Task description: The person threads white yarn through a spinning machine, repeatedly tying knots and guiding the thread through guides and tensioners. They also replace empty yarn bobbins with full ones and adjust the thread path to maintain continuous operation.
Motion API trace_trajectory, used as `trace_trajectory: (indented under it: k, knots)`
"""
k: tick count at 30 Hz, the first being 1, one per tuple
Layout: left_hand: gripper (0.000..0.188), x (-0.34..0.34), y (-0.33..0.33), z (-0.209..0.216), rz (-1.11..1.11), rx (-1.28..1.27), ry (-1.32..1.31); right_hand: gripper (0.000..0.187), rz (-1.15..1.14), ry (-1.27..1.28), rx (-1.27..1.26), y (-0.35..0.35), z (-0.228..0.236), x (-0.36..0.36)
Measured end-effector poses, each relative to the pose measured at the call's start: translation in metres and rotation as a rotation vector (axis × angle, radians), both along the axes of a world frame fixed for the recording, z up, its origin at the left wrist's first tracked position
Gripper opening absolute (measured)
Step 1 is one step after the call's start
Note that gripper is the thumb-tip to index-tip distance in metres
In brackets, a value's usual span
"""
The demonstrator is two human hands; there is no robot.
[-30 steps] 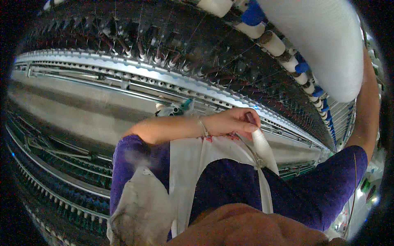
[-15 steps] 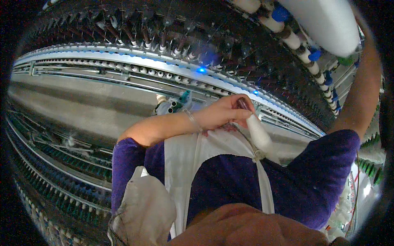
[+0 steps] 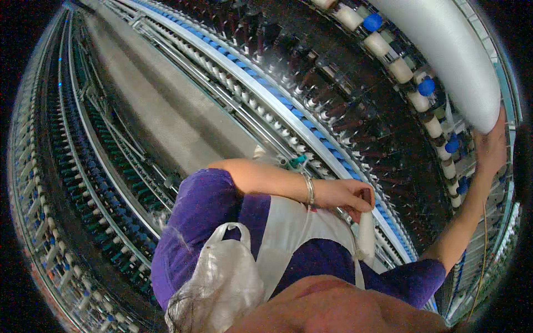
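My left hand is in front of my waist, closed around the dark brown end of a yarn bobbin. The bobbin's white, yarn-covered body points downward from the fingers. My right arm is raised at the right side. At the lower end of a large white roving bobbin is my right hand. It is slightly blurred, and its fingers are partly hidden by the roving bobbin, so I cannot tell whether they grip it.
A long spinning frame runs diagonally ahead, with a blue-and-white rail and rows of dark spindles. Cream rollers with blue caps line its upper part. Another machine stands left across the grey aisle floor. A white cloth bag hangs at my left side.
The view has turned, so the frame now slants more steeply. My right hand has come into sight at the roving bobbin's lower end. My left hand still holds the yarn bobbin.
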State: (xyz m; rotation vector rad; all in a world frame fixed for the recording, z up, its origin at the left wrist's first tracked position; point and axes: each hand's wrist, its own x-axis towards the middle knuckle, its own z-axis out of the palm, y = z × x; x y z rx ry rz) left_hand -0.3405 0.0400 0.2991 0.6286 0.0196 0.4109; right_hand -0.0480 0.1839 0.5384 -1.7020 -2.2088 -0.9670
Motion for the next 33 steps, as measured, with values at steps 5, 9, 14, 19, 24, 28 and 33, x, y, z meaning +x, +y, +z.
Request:
trace_trajectory:
  k: [5, 9, 14, 19, 24, 28, 33]
  knots:
    - [0.027, 0.006, -0.01, 0.002, -0.039, -0.037, -0.007, 0.078, 0.028, -0.052, 0.225, 0.097, 0.028, -0.088]
    - [0.024, -0.008, -0.005, 0.005, 0.091, 0.086, 0.036, 0.079, -0.048, -0.107, 0.157, 0.127, 0.023, -0.212]
    - [0.02, -0.037, 0.002, 0.011, 0.193, 0.133, 0.111, 0.074, 0.137, -0.123, 0.046, 0.111, 0.017, -0.298]
    - [0.019, -0.049, 0.002, 0.017, 0.241, 0.099, 0.114, 0.083, 0.256, -0.05, -0.327, 0.126, 0.028, -0.278]
    - [0.016, -0.047, 0.004, 0.025, 0.228, 0.167, 0.22, 0.087, 0.577, 0.051, -0.336, 0.142, 0.037, -0.263]
    - [0.014, -0.045, 0.004, 0.036, 0.282, 0.027, 0.145, 0.078, 0.258, -0.062, -0.318, 0.115, 0.028, -0.266]
    - [0.014, -0.048, -0.001, 0.048, 0.282, -0.033, 0.072, 0.076, 0.347, -0.096, -0.062, 0.094, 0.02, -0.279]
